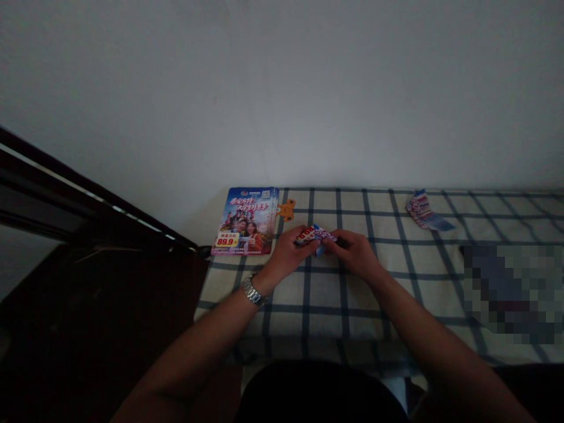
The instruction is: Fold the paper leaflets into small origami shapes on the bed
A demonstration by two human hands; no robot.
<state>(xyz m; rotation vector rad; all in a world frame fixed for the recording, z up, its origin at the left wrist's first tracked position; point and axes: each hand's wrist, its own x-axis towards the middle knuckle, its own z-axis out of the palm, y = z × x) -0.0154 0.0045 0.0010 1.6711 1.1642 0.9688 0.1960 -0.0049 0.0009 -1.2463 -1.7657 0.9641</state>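
My left hand (288, 249) and right hand (356, 252) both pinch closed on one folded red-white-blue printed paper (316, 234); one glossy blue flyer stack (245, 222) lies leftward.

A pale cloth (374, 288) with dark blue checks lay spread along a plain grey wall (308, 94), and on it, toward the back edge, rested a small orange piece (288, 210) with rounded, bear-like ears. At the far right, coarse pixels covered a dark, slanting item (502, 288) on the cloth, so what it was could not be told. To the left, a dark framework (57, 176) with thin bright lines slanted down toward the cloth's corner.
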